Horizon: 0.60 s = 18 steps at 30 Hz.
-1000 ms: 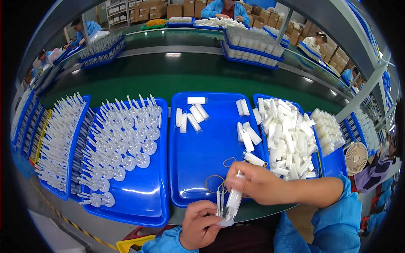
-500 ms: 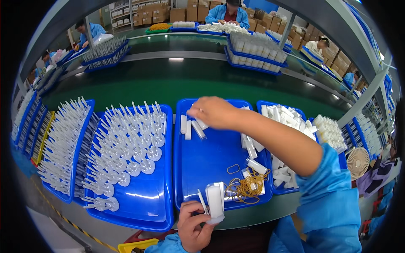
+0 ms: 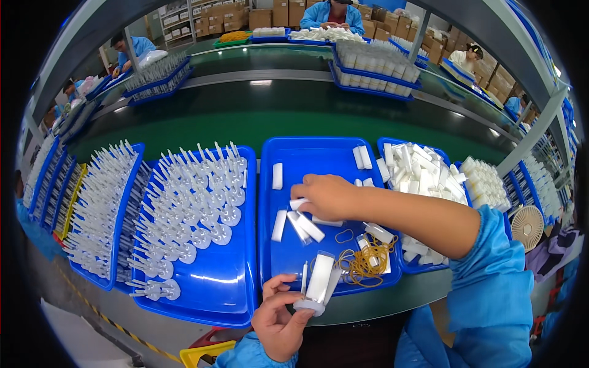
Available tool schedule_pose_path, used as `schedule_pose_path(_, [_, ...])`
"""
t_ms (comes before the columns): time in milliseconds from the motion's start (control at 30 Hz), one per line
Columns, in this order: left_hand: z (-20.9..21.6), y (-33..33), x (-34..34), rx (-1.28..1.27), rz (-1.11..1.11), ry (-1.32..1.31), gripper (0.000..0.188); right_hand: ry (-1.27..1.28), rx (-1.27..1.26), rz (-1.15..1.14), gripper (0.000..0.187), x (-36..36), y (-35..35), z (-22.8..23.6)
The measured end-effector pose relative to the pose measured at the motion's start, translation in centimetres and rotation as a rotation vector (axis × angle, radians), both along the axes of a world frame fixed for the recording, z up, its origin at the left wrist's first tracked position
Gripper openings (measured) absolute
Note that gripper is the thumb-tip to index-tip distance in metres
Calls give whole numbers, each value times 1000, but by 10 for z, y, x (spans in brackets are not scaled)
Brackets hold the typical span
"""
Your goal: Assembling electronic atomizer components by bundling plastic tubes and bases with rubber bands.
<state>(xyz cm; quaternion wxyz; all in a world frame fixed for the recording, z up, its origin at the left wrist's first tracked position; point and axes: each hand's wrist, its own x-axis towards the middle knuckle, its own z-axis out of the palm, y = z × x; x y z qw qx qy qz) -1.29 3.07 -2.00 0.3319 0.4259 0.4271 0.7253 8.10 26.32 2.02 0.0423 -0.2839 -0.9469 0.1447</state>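
"Can you read any text here?"
"None. The cartons (image 3: 260,18) at the back are too small and blurred to read."
"What about the white pieces (image 3: 278,226) up close?"
"Their faces look plain; I can't make out a letter or number."
"And the trays (image 3: 202,303)?"
"Plain blue, nothing legible."
"Any sign?"
"Just a yellow-and-black stripe (image 3: 92,310) on the floor at left, with no readable words."
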Motion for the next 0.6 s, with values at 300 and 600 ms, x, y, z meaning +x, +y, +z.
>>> schedule_pose_path(300, [7,4,6,80,-47,81,16,574,-837,-268,29,53,-69,59])
schedule_pose_path(600, [14,4,6,124,-220,259,8,914,-1429,-359,32,75,-100,48])
